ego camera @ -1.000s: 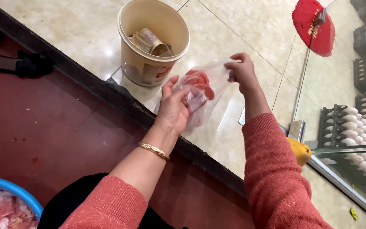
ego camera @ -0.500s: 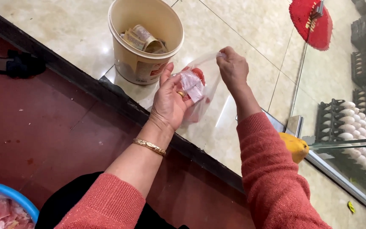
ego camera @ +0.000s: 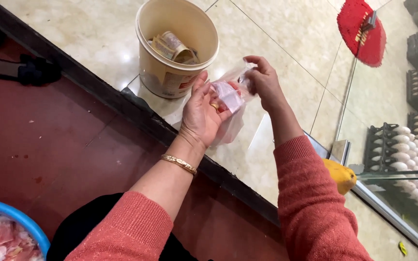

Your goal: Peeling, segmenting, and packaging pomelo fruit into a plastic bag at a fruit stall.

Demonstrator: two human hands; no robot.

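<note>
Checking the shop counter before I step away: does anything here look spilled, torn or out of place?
Nothing stands out. Both hands, left hand and right hand, hold a clear plastic bag that looks intact. The cream bucket stands upright, and the egg trays sit stacked in order.

Bright, even light; glare on the tiled floor [ego camera: 97,43]; sharp throughout.

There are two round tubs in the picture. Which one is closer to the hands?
The cream bucket holding folded paper, standing on the pale counter just beyond the left hand. The blue tub sits far off at the lower-left corner.
</note>
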